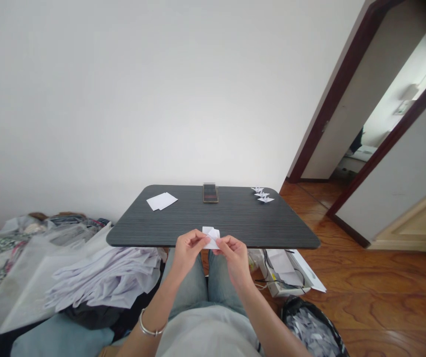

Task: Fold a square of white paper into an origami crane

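Observation:
Both of my hands hold a small folded piece of white paper (pixel 211 238) just above the near edge of a dark wood-grain table (pixel 235 218). My left hand (pixel 186 250) pinches its left side between thumb and fingers. My right hand (pixel 233 258) grips its right side, and the two hands nearly meet. On the tabletop, a few white paper sheets (pixel 162 201) lie at the far left. A dark rectangular box (pixel 210 193) stands at the far middle, and several small folded paper figures (pixel 262 194) sit at the far right corner.
A silver bangle (pixel 149 325) circles my left wrist. Piled clothes and plastic bags (pixel 101 272) lie left of my knees. A white box with cables (pixel 282 272) sits under the table's right side. A black bag of paper scraps (pixel 311 329) stands lower right, on a wooden floor (pixel 376 297).

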The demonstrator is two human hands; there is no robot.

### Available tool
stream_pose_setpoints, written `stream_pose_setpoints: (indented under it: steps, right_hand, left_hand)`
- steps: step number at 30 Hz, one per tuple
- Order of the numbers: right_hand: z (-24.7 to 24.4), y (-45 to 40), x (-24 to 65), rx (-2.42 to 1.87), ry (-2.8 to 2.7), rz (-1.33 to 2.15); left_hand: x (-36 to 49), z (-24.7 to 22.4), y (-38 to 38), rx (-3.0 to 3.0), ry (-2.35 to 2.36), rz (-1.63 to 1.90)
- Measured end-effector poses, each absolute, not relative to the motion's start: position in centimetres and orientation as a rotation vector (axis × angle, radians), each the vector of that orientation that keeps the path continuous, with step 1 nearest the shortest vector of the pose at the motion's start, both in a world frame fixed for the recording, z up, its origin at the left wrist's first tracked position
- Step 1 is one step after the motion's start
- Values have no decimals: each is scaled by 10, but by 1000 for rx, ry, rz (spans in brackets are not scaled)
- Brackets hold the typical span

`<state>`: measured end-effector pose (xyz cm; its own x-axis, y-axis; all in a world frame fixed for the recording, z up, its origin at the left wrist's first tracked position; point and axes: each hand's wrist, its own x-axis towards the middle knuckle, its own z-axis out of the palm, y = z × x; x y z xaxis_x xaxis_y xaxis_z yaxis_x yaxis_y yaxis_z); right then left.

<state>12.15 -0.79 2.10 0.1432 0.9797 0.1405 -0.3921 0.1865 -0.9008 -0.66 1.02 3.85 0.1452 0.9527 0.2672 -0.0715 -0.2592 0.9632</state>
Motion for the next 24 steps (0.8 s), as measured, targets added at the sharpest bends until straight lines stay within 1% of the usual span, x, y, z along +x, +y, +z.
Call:
stream_pose_setpoints:
  steps: [10, 24]
  right_hand:
    - [19, -9, 118, -851, -888, 1156]
    - [24, -11, 120, -876, -896, 1153]
  left_hand:
    - [1, 36, 8, 1222, 938, 1386]
    - [3, 37, 3, 1301, 997, 1475]
